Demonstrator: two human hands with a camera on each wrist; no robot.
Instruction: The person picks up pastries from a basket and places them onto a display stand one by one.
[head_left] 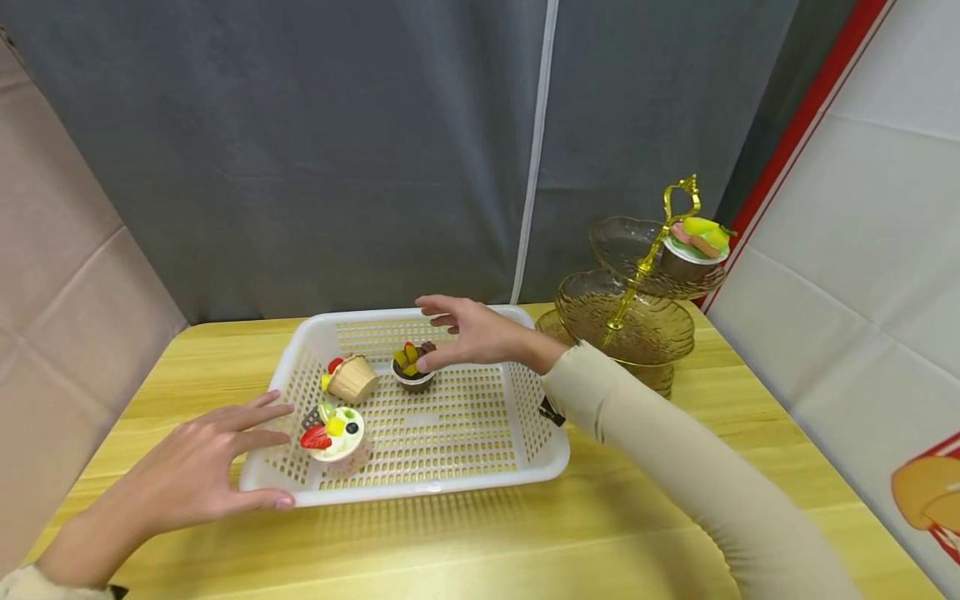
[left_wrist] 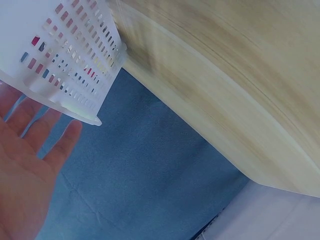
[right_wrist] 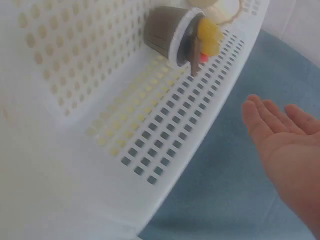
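My right hand [head_left: 483, 335] hovers over the white plastic basket [head_left: 427, 487], fingers relaxed and holding nothing. Just beneath its thumb in the head view stands a toy cupcake in a brown cup [head_left: 412, 382] with yellow and chocolate toppings; in the right wrist view a gap separates them. My left hand [head_left: 202, 462] is at the basket's left end, fingers spread by the rim. Close to it inside the basket sits a cream-topped toy cupcake [head_left: 347, 442] with strawberry and blueberry. Behind that, a tan toy cupcake [head_left: 354, 380] lies on its side.
A tiered amber stand [head_left: 626, 342] with a gold handle rises right of the basket. On its top tier sits another brown-cup cupcake [head_left: 688, 257]. A small black clip-like object [head_left: 551, 412] is by the basket's right end. Grey curtain [head_left: 337, 167] hangs behind the wooden table [head_left: 465, 542].
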